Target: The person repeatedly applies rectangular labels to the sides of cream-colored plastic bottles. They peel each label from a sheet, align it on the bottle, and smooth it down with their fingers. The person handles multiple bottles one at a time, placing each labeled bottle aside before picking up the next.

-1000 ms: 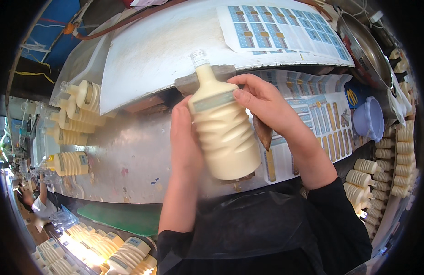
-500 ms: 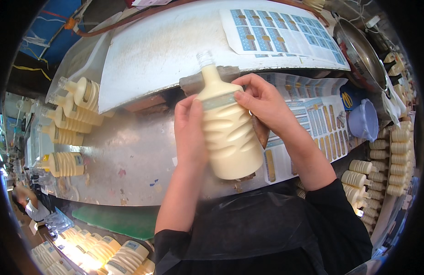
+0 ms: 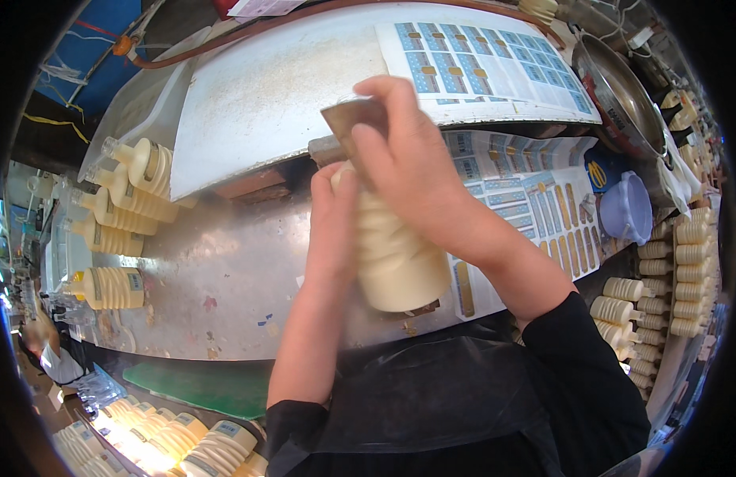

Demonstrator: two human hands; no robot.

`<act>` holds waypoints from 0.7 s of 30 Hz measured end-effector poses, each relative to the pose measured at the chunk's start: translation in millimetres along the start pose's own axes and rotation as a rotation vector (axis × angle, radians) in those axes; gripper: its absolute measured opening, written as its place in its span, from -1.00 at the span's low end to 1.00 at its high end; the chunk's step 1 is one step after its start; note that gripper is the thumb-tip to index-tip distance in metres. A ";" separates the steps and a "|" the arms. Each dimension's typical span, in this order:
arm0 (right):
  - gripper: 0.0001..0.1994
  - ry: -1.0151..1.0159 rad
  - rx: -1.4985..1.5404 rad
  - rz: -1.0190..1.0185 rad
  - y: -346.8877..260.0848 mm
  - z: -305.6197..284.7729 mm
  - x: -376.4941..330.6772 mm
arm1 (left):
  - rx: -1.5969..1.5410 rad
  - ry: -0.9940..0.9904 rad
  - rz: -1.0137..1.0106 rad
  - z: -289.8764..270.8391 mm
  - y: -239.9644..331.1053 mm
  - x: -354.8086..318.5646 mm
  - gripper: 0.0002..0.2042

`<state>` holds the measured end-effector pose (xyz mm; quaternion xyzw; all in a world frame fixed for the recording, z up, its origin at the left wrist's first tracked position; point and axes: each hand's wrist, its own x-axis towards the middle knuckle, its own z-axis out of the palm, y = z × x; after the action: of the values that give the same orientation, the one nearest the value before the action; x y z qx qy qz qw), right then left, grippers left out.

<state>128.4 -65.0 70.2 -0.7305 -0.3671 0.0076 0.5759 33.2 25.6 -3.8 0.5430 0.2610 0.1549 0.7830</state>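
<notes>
A cream-coloured bottle [image 3: 401, 270] with wavy ribbed sides lies in front of me, its neck pointing away and its base toward me. My left hand [image 3: 334, 215] is closed at the left side of its shoulder. Over the neck and shoulder, my right hand [image 3: 400, 151] grips a flat brown scraper [image 3: 344, 119], its blade reaching up and to the left. The right hand is slightly blurred and hides the bottle's shoulder and most of its neck. Beneath the neck a grey-brown support block [image 3: 323, 151] shows in part.
Finished-looking cream bottles [image 3: 110, 207] stand at the left of the metal table [image 3: 201, 302]. Label sheets [image 3: 535, 207] lie right of the bottle, others [image 3: 479, 60] on the white board [image 3: 265, 87]. A purple bucket [image 3: 627, 208] and a metal pan [image 3: 622, 87] are at right. More bottles [image 3: 690, 270] line the right edge.
My right hand has left the band on the bottle's shoulder and risen up and left over the neck, swinging the scraper up from beside the bottle. My left hand stays at the shoulder.
</notes>
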 end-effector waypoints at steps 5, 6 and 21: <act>-0.66 0.010 -0.146 0.048 35.3 -22.3 -1.8 | -0.069 -0.024 0.014 -2.2 -1.9 -3.7 -0.63; -0.66 0.023 -0.133 0.056 44.0 -28.8 -2.6 | -0.118 -0.024 0.010 -2.2 -2.9 -4.1 -0.65; -0.66 0.042 0.053 0.051 57.4 -46.0 -2.4 | -0.118 -0.163 -0.088 -3.6 -1.2 -28.9 -0.35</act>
<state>176.8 -108.6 36.1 -0.7241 -0.3360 0.0167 0.6021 7.4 12.7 1.0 0.4949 0.2105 0.0904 0.8382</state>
